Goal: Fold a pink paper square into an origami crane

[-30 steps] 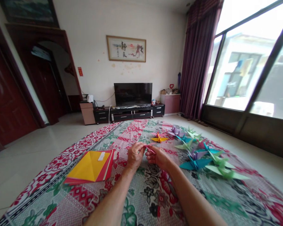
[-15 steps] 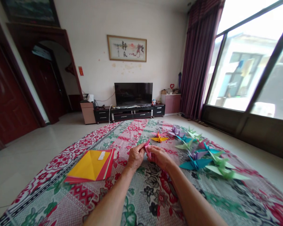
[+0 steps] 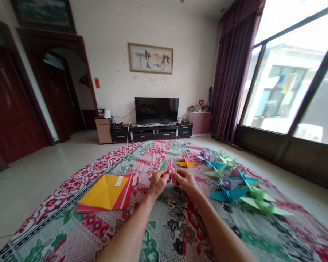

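Between my two hands, over the middle of the table, is a narrow piece of folded pink paper with a point standing upward. My left hand pinches its left side between thumb and fingers. From the right, my right hand pinches it the same way, with fingers partly hiding the lower paper. Just beyond my hands sits an orange paper crane, with a pink one partly behind it. A teal paper crane lies to the right of my right hand.
A patterned cloth covers the round table. At left lies a stack of coloured paper with a yellow sheet on top. Several more cranes, among them a green one, spread along the right side. A television stands beyond.
The pink paper has turned from a slant to upright, its point facing up. My hands have drawn level on either side of it. The view has shifted slightly.
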A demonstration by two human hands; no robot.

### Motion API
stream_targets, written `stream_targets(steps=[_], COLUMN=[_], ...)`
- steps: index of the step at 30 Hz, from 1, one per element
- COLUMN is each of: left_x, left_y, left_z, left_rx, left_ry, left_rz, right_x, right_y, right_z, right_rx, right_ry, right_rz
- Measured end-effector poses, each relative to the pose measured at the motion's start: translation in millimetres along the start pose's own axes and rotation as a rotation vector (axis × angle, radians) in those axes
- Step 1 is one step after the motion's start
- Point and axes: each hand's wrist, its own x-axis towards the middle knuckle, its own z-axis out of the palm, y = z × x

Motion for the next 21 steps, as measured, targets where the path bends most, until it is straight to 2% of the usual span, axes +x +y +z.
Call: stream_targets(steps=[6,11,14,19,21], left_x=[-1,-2,-1,0,-1], left_y=[1,0,-3,-2,1], left_z=[-0.3,-0.5,-0.2,-0.2,-0.7], left_rx=[-0.265,-0.340,-0.400,-0.526,-0.551], left_ry=[-0.004,-0.023,-0.026,-0.019,-0.008], left_rz=[-0.147,-0.147,-0.149,-0.181,-0.188], right_x=[4,3,2,3,3], right_y=[12,14,14,15,15], right_z=[0,-2,-3,-4,-3], right_rx=[-0.139,-0.242,-0.290,-0.210,-0.147], right_ry=[0.078,0.119,0.097,0.170,0.128], right_rz=[-0.140,-0.177,-0.211,-0.233,-0.205])
